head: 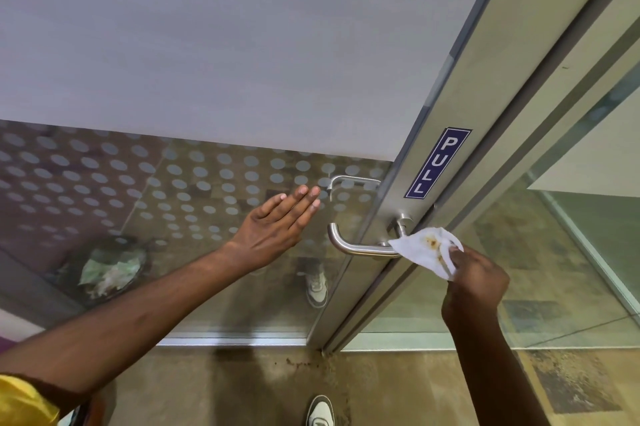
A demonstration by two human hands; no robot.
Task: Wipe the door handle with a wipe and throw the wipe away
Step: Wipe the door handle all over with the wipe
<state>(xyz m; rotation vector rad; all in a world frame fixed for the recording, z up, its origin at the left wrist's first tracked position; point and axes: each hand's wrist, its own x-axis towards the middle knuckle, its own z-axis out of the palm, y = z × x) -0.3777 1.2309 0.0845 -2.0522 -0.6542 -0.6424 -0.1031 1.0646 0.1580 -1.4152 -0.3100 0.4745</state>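
While the right hand [476, 281] is pinching the wipe [427, 249] between thumb and fingertips, the free edge of the sheet is lying against the door handle [360, 245] near its base, just beyond those fingertips. The fingers are clamped on the near corner of the wipe, bunching it; the rest is fanning out loosely toward the metal. It is looking thin, soft and very light, probably damp, and it is already carrying brown stains in the middle, so a fresh face would have to be folded forward to clean well. Being limp, it is offering no stiffness of its own: pressure has to come from fingers wrapped behind it, not from the pinched corner. A better hold is likely the whole hand closing around the lever with the sheet between palm and steel.

The handle is a smooth brushed-metal lever, rigid and likely slippery, curving back toward the glass door [207, 203] at its free end, which is lying between the two hands. The left hand [273, 226] is holding nothing, its fingers straight and together, flat near or against the glass just short of the lever's curved tip; contact is hard to confirm.
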